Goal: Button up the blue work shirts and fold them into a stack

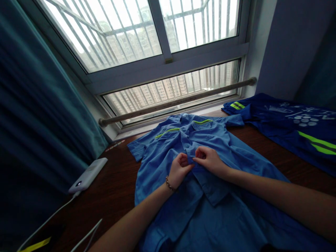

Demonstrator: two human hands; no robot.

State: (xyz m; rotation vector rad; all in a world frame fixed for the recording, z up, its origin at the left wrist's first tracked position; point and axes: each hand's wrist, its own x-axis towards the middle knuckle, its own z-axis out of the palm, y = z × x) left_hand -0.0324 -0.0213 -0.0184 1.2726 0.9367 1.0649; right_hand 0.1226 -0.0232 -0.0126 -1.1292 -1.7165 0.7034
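A blue short-sleeved shirt (210,206) with thin yellow-green chest stripes lies face up on a dark wooden table (112,185), collar toward the window. My left hand (179,168), a bead bracelet at its wrist, pinches the left edge of the shirt's front placket at mid-chest. My right hand (208,159) pinches the right edge of the placket, right beside the left one. The fingers of both are curled tight on the fabric, and their tips nearly touch. Whatever lies between the fingertips is too small to make out.
A white power bank (88,175) with a white cable lies on the table at the left. A darker blue garment (294,126) with yellow-green bands is spread at the right. A teal curtain (36,115) hangs on the left; a barred window (162,52) is behind.
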